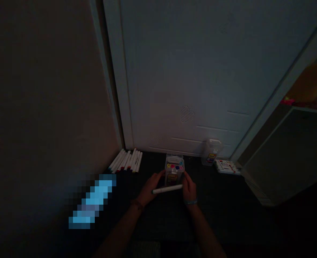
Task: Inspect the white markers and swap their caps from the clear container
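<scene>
The scene is very dark. My left hand (151,188) and my right hand (189,188) hold a white marker (167,189) sideways between them, one hand at each end, fingers closed on it. Just beyond the marker stands a clear plastic marker case (174,169) with several coloured marker caps showing at its top. My left wrist carries a dark band and my right wrist a light blue one.
A row of several white markers (126,160) lies on the dark floor by the door frame at left. A clear plastic container (211,152) and a flat white set (227,166) sit at right. A white door (190,71) stands behind, a dark cabinet (287,154) at right.
</scene>
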A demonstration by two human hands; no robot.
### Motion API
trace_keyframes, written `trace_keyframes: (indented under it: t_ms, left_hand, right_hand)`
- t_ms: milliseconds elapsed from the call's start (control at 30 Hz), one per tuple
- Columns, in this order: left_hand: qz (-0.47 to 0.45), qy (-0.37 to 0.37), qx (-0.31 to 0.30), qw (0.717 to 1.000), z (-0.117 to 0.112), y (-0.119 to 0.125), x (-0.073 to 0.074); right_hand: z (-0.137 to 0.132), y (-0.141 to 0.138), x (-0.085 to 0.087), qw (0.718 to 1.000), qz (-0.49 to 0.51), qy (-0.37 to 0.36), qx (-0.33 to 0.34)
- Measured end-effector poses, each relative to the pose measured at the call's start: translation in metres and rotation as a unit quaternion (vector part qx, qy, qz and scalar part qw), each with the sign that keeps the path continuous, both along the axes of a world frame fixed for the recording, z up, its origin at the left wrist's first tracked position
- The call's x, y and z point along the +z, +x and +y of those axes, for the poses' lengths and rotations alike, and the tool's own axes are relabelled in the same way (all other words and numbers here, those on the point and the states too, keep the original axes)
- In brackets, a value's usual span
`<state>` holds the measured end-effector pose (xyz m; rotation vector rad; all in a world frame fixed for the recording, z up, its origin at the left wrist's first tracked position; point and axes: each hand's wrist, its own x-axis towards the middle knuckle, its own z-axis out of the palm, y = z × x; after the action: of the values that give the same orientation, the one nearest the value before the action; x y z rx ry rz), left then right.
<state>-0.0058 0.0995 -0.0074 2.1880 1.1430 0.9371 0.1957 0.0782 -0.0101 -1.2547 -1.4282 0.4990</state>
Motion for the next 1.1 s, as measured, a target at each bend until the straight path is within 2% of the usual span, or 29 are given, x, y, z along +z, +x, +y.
trace_keyframes:
  t_ms: [300, 500, 800, 967, 1100]
  left_hand:
    - [0.033, 0.028, 0.003, 0.999, 0.003, 0.005, 0.009]
    - [0.049, 0.030, 0.048, 0.997, 0.011, 0.010, 0.006]
    - [0.067, 0.031, 0.079, 0.994, 0.018, 0.011, 0.008]
    - [0.048, 0.014, 0.085, 0.995, 0.017, 0.011, 0.006]
    - [-0.021, 0.008, 0.072, 0.997, 0.013, 0.008, 0.004]
  right_hand:
    - [0.006, -0.001, -0.003, 1.000, 0.008, -0.020, 0.006]
    - [0.011, -0.005, -0.006, 0.999, 0.010, -0.022, 0.024]
    - [0.007, -0.007, 0.001, 0.999, 0.021, -0.030, 0.039]
    - [0.007, -0.005, 0.003, 0.998, 0.037, -0.018, 0.044]
    - [0.007, -0.004, 0.008, 0.997, 0.069, 0.002, 0.027]
